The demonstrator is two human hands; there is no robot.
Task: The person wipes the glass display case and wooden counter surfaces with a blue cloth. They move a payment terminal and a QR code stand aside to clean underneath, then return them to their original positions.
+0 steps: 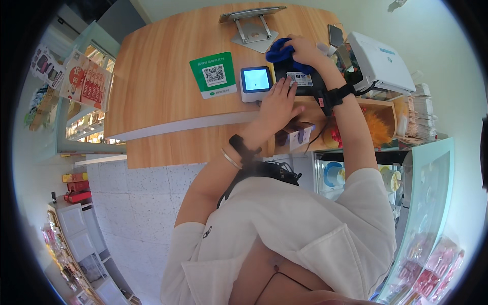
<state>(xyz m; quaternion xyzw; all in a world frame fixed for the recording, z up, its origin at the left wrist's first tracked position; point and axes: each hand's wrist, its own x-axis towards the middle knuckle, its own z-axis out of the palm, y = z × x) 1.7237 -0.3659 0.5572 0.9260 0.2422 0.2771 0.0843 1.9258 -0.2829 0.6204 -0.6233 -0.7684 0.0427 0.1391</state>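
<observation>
Wooden and pale, a curved counter [162, 81] fills the upper middle of the view, its front edge sweeping from the left down toward the person's hands. Most of its left half is bare wood, so there is open room there; the right end is crowded.

One person leans over it with two bare hands. The left hand [278, 104] lies flat, fingers spread and pressed on the near edge of a black card terminal [300, 81]. The right hand [305, 50] is closed around a blue cloth [282, 52], bunched against the far side of that terminal. Each wrist wears one dark band, and the left also carries one thin bracelet.

On the counter I count one green sign [213, 74] with a square code, one small white device with a lit screen [255, 82] just left of the terminal, one grey metal stand [252, 25] at the far edge, and one white printer [381, 63] to the right. A stack of white paper [422, 109] sits beside the printer.

The terminal's top is largely hidden under cloth and hands. Below the counter, an open cubby [351, 127] holds orange and red items too jumbled to make out. Shelves at both sides blur and bend toward the rim.
</observation>
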